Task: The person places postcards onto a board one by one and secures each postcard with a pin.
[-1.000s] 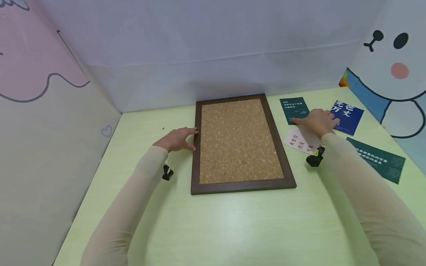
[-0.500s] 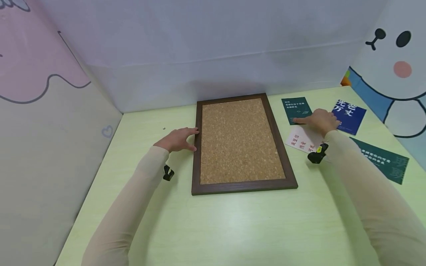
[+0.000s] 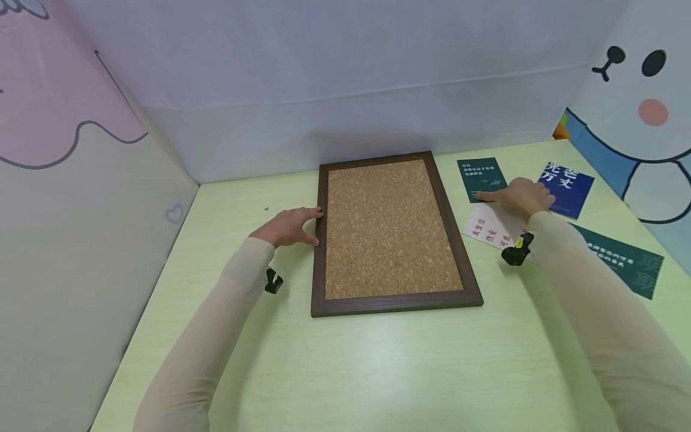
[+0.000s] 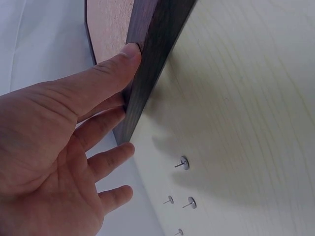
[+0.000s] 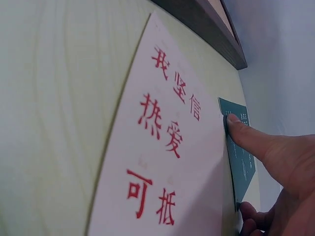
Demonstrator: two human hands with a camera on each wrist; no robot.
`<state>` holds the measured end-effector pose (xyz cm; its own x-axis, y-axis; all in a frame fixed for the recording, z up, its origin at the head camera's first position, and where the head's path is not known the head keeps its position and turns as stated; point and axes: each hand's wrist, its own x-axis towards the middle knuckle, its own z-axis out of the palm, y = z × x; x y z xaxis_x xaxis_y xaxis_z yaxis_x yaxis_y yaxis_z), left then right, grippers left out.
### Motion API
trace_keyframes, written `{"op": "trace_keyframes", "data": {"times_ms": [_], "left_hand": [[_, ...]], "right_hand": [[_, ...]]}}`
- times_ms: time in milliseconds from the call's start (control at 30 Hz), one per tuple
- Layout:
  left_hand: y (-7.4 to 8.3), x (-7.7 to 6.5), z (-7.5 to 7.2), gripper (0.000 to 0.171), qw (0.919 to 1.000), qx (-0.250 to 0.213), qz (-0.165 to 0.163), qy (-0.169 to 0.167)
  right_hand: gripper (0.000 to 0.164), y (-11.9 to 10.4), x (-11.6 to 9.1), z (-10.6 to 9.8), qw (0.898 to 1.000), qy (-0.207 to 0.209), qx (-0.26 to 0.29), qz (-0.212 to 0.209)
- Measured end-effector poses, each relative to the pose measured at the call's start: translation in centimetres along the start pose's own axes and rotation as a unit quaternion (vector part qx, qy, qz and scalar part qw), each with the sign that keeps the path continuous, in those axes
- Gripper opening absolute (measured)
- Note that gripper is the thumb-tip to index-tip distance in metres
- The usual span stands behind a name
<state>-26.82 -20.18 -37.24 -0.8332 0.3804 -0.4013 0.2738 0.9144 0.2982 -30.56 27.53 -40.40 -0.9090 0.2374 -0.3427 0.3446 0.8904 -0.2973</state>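
A corkboard in a dark brown wooden frame lies flat on the table. At its left side, my left hand rests its thumb and fingertips against the frame, the fingers spread and nearly straight. To the right of the board my right hand is at the near edge of a small dark green card with white writing. In the right wrist view the thumb presses one end of that edge, with curled fingertips at the other. Below it lies a white card with red characters.
A blue card and a longer green card lie at the table's right. Several thumbtacks, points up, stand left of the board in the left wrist view. A white cloth wall is behind the table.
My right hand has shifted very slightly to the right beside the small green card, its thumb still at the near edge. The left hand stays at the frame, and the board keeps its place.
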Motion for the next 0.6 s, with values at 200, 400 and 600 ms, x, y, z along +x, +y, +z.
{"op": "trace_keyframes", "data": {"times_ms": [200, 400, 600], "left_hand": [[-0.01, 0.06, 0.05, 0.076, 1.0, 0.002, -0.002, -0.001], [-0.01, 0.01, 0.04, 0.076, 1.0, 0.001, -0.002, 0.0], [-0.07, -0.01, 0.15, 0.076, 1.0, -0.005, -0.002, 0.002]], "right_hand": [[0.112, 0.03, -0.05, -0.05, 1.0, 0.002, 0.0, -0.002], [0.11, 0.0, 0.02, -0.04, 1.0, 0.01, -0.006, -0.007], [0.112, -0.05, 0.32, 0.16, 1.0, 0.018, -0.016, -0.004]]}}
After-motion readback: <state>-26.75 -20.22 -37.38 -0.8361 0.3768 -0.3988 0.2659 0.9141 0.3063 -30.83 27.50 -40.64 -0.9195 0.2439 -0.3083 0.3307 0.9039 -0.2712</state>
